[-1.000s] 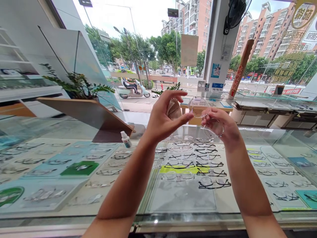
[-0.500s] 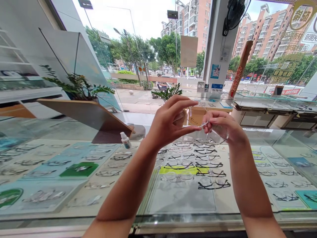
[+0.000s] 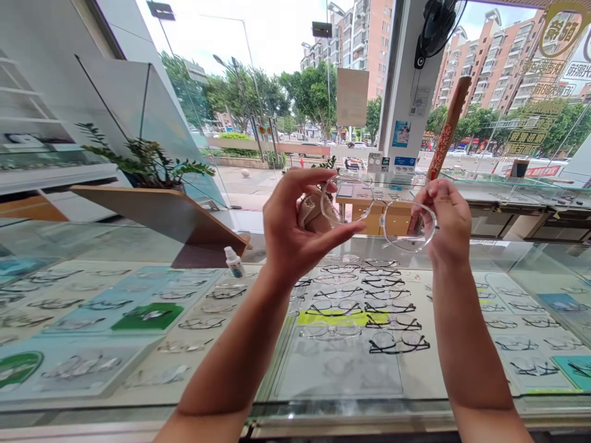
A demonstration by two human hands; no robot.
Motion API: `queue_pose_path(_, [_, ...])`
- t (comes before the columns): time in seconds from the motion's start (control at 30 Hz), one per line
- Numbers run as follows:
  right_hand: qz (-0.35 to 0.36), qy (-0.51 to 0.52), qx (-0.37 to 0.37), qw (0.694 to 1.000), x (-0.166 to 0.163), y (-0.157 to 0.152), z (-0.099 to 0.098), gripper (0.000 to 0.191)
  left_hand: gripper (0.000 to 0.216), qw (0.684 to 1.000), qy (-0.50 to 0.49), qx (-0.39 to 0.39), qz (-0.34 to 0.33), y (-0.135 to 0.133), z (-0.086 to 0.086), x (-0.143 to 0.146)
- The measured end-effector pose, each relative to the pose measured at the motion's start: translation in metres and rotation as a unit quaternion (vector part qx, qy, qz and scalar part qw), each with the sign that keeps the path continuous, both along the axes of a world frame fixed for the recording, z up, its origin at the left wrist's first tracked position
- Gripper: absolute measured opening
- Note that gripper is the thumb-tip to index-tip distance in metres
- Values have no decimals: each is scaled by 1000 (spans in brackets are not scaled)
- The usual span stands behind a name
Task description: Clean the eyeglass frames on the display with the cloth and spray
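Note:
Clear-framed eyeglasses [image 3: 410, 249] are held up in front of me above the display counter, with both lens rims facing me. My left hand [image 3: 293, 227] curves around the left lens, its index finger at the top rim and thumb along the bottom. A crumpled beige piece, perhaps a cloth [image 3: 310, 212], shows inside that palm; how it is held is partly hidden. My right hand [image 3: 447, 212] has its fingers closed at the right side of the frame, by the hinge. Below lie rows of spectacle frames, among them a black pair [image 3: 399, 343] and a clear pair [image 3: 330, 331].
A glass display counter [image 3: 341, 375] spans the front. A small white bottle [image 3: 234, 263] stands at left, beside a tilted wooden board [image 3: 161, 212] and a potted plant [image 3: 148, 160]. Farther back are another counter [image 3: 508, 197], a wall fan [image 3: 438, 31] and large windows onto the street.
My right hand has moved right and up, turning the eyeglasses so both lenses face me. My left hand has shifted slightly left, still around the left lens.

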State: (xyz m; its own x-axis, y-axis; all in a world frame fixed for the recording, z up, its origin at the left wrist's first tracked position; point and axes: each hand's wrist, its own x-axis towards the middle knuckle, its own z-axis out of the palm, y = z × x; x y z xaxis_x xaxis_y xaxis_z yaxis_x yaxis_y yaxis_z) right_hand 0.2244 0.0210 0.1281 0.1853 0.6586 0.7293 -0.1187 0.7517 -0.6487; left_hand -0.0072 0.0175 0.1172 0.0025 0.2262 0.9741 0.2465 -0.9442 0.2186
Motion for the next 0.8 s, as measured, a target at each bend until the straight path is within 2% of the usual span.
queue_pose_path(0.17, [-110, -59, 72, 990, 1, 5, -4, 54, 65, 998, -48, 21, 37, 9, -3, 1])
queue_pose_path(0.33, [-179, -205, 124, 954, -10, -24, 0, 46, 62, 996, -69, 20, 55, 14, -5, -3])
queue_pose_path(0.43, [-197, -258, 125, 938, -16, -34, -1, 49, 58, 995, -68, 17, 65, 12, -4, -3])
queue_pose_path(0.63, [-186, -264, 104, 941, -18, -30, -3, 53, 57, 995, -64, 18, 79, 10, -2, -3])
queue_pose_path(0.8, [-204, -276, 121, 932, -13, -27, -1, 53, 63, 997, -49, 7, 62, 16, -3, -5])
